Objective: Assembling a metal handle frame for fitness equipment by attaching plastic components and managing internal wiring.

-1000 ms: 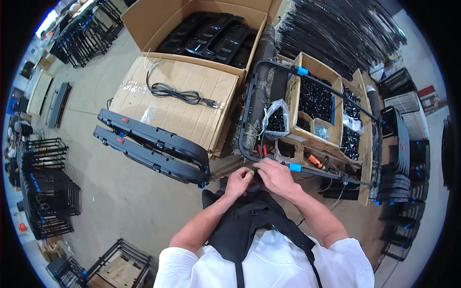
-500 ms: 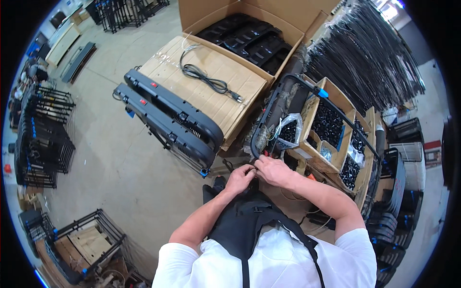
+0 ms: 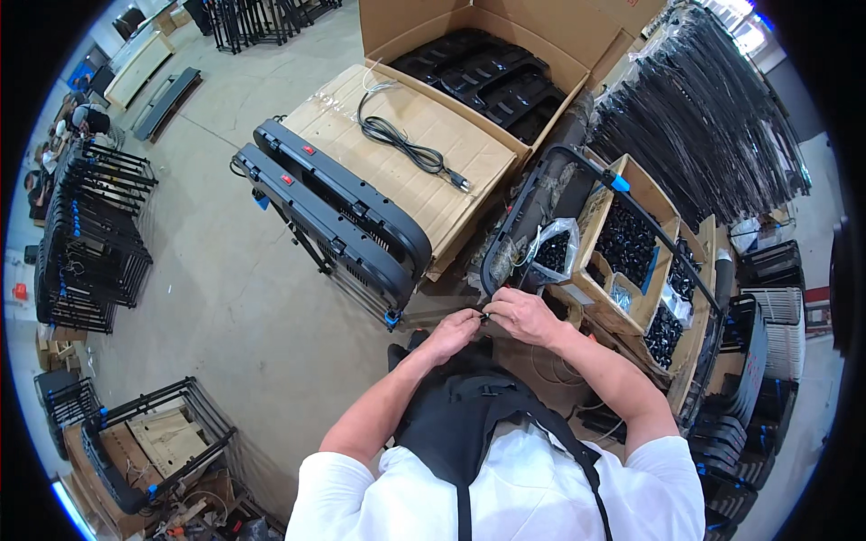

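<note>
In front of my waist, my left hand (image 3: 455, 334) and my right hand (image 3: 523, 316) meet with fingertips pinched together. Between them is a small dark piece (image 3: 485, 316), too small to name. Just beyond my right hand, a black tubular frame (image 3: 494, 261) with a blue clip (image 3: 619, 182) leans over a wooden parts box (image 3: 591, 293). Its compartments hold many small black parts (image 3: 624, 239), and a clear plastic bag (image 3: 564, 245) of similar parts sits at its near corner.
Two long black housings (image 3: 334, 216) with red switches stand on frames to the left. A coiled black power cord (image 3: 397, 142) lies on a cardboard box (image 3: 478, 158). Behind is an open carton (image 3: 577, 77) of black molded parts. Stacked black frames (image 3: 95, 234) stand far left.
The view has shifted slightly, so the surroundings sit a little further right. My hands have drawn slightly apart, and the small dark piece now shows between the fingertips.
</note>
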A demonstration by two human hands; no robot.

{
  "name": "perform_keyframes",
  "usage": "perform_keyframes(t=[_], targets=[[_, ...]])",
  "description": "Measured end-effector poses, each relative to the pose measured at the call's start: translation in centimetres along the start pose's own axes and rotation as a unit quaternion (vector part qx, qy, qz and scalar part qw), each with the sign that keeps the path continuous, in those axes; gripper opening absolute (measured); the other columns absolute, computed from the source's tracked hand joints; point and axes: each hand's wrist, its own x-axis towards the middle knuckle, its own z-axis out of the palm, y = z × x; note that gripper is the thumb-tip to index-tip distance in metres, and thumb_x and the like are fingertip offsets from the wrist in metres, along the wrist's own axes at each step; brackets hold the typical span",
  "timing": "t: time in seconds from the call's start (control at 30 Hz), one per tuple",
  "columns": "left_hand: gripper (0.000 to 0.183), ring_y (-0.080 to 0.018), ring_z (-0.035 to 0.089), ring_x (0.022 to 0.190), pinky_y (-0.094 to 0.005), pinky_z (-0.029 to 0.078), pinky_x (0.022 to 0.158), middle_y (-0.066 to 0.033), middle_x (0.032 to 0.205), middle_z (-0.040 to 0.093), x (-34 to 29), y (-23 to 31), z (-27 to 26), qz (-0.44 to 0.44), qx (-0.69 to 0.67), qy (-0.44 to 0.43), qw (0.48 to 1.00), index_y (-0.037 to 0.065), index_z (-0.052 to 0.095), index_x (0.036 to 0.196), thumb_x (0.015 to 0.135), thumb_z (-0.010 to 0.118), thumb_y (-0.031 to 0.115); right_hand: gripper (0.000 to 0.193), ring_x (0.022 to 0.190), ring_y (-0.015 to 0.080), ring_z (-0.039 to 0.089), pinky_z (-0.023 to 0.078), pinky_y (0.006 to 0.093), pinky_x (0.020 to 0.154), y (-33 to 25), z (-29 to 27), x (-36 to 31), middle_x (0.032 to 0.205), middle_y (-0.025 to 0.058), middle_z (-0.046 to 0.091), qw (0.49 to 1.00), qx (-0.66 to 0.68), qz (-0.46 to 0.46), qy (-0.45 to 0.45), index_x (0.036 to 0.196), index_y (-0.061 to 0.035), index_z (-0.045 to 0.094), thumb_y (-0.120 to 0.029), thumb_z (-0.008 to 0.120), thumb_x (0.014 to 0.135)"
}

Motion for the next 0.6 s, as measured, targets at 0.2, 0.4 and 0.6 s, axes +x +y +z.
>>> perform_keyframes(t=[0.2, 0.4, 0.6], targets=[[0.016, -0.0037, 0.043, 0.069, -0.0235, 0.035, 0.059, 0.0087, 0.080, 0.050, -0.3, 0.7, 0.0, -0.005, 0.045, 0.020, 0.999, 0.009, 0.065, 0.109, 0.110, 0.055, 0.021, 0.015, 0.097, 0.0303, 0.070, 0.058, 0.0412, 0.081, 1.0, 0.6, 0.5, 0.102, 0.0088, 0.065, 0.999, 0.013, -0.047, -0.025, 0.108, -0.0057, 0.072, -0.011, 0.073, 0.094], [0.016, -0.0041, 0.043, 0.069, -0.0242, 0.035, 0.059, 0.0084, 0.081, 0.051, 0.0, -0.2, 0.0, 0.000, 0.073, 0.035, 0.997, 0.008, 0.066, 0.110, 0.110, 0.056, 0.021, 0.012, 0.096, 0.0324, 0.067, 0.056, 0.0431, 0.082, 0.8, 0.9, 0.7, 0.099, 0.0119, 0.060, 0.997, -0.004, -0.055, -0.053, 0.104, -0.0029, 0.067, -0.011, 0.070, 0.095], [0.020, -0.0036, 0.043, 0.069, -0.0246, 0.035, 0.059, 0.0076, 0.079, 0.052, 0.4, 0.3, 0.7, -0.017, 0.097, 0.065, 0.993, 0.006, 0.069, 0.114, 0.109, 0.057, 0.021, 0.012, 0.096, 0.0354, 0.065, 0.055, 0.0452, 0.083, 0.8, 1.6, -0.1, 0.099, 0.0149, 0.058, 0.999, -0.005, -0.016, -0.046, 0.101, -0.0021, 0.063, -0.012, 0.068, 0.096]])
